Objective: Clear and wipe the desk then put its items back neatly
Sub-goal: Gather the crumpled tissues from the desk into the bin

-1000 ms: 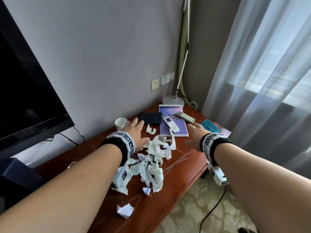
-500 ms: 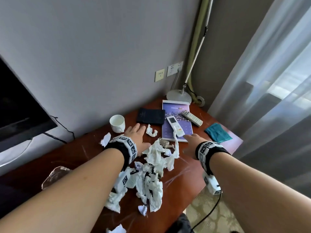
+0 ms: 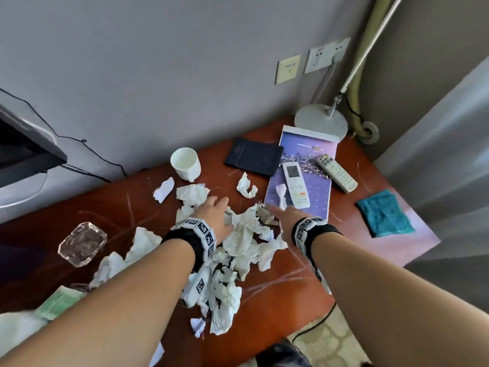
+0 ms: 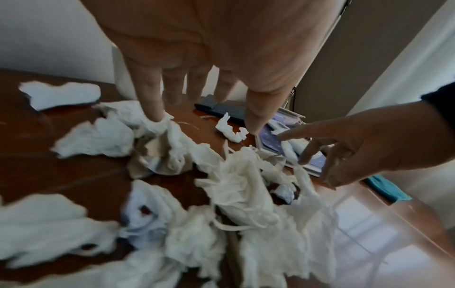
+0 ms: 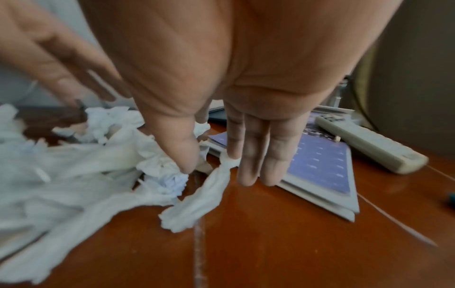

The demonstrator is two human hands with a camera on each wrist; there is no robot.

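While both hands spread flat over the crumpled tissues (image 3: 238,242) mid-tabletop (image 3: 288,295), left hand (image 3: 215,215) and right hand (image 3: 284,217) show straight, open fingers (image 4: 150,109) gripping nothing. At one o'clock, a white remote (image 3: 295,184) lies on a purple booklet (image 3: 317,197); its print is too blurred to read.

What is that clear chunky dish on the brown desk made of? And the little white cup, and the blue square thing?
The clear chunky dish looks like thick cut glass: see-through, faceted, glinting. The little white cup seems paper or thin plastic: matte, thin-walled; hard to tell which. The blue square thing looks like soft cloth: fuzzy, folded. The brown desk looks like glossy varnished wood.
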